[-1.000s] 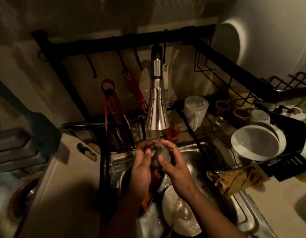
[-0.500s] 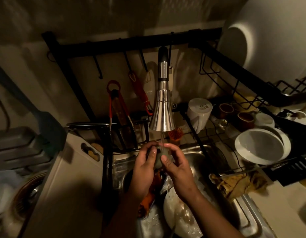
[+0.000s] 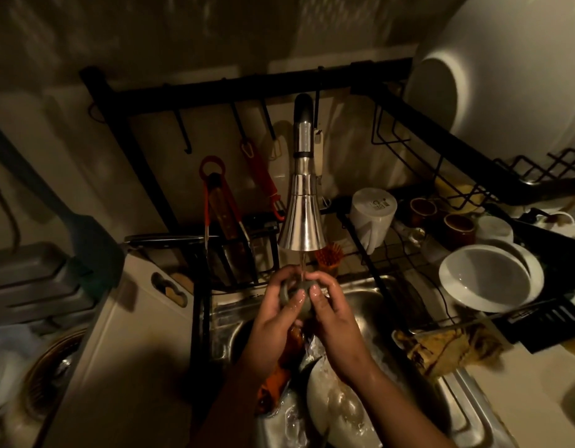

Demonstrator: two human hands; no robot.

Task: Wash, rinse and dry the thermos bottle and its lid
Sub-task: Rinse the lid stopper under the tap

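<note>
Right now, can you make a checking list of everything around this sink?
Surface: steel sink, wet, dishes inside.
Job's things: grey lid under the faucet stream; thermos bottle not seen.
Clutter: white plate in sink, rag on rim, white bowl, upside-down white mug, brown cups.
Hands: left hand and right hand both hold the lid.
Cables: nothing seen.
Surroundings: black rack with hooks, cutting board left.

A single head-worn wide-angle view looks forward and steeply down from close above the sink (image 3: 370, 295), facing the faucet (image 3: 301, 221) and back wall
</note>
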